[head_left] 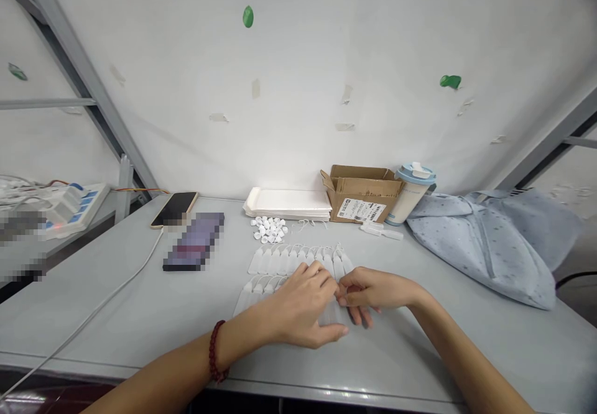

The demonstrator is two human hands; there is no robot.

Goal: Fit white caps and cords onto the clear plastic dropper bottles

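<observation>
Fingers [321, 277] of left hand [301, 306] bent over front row of translucent white pieces [242, 300], thumb [332, 334] apart; right hand [382, 288] close by at the row's right end, fingers [356, 314] curled, grip by either hand impossible to tell. Just behind, second row [275, 261], with thin cord loops. Farther out on grey bench [186, 324], small white caps [269, 230], white stack [293, 204], open cardboard box [357, 191] and lidded cup [407, 201]; phone [176, 207] at left, spotted pale-blue cloth [466, 240] at right.

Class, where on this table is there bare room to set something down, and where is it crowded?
Bare: left, between cable and bracelet; right, between the right hand and cloth. Crowded: the middle, where the left hand covers some white pieces, caps behind; and the back, where box, cup and cloth bunch.
</observation>
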